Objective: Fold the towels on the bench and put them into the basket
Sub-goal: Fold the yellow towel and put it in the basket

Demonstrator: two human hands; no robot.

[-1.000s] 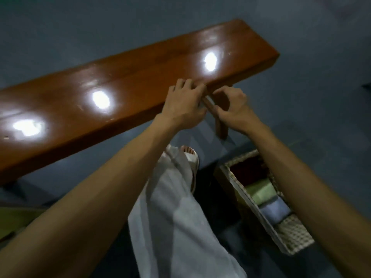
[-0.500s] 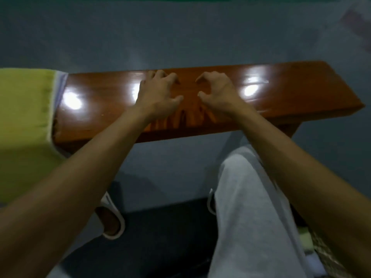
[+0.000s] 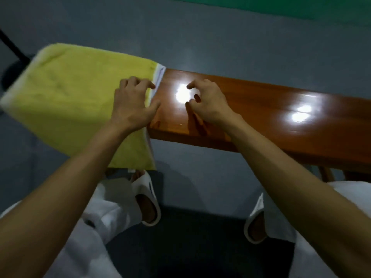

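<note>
Yellow towel (image 3: 70,101) edge under left hand (image 3: 130,105), right hand (image 3: 208,101) over bare bench (image 3: 281,121)

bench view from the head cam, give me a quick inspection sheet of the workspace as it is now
surface: glossy brown bench, bright light glare on top
job's things: one yellow towel draped unfolded over the bench's left end, white hem showing; basket not in view
clutter: nothing seen
grips: left hand rests bent fingers on the towel's right edge, thumb apart, no pinch seen; right hand over bare wood, loosely curled, holds nothing
cables: thin dark line at upper left, cannot tell if it is a cable
surroundings: grey floor, dark mat underfoot, white slippers, green strip along the top
</note>
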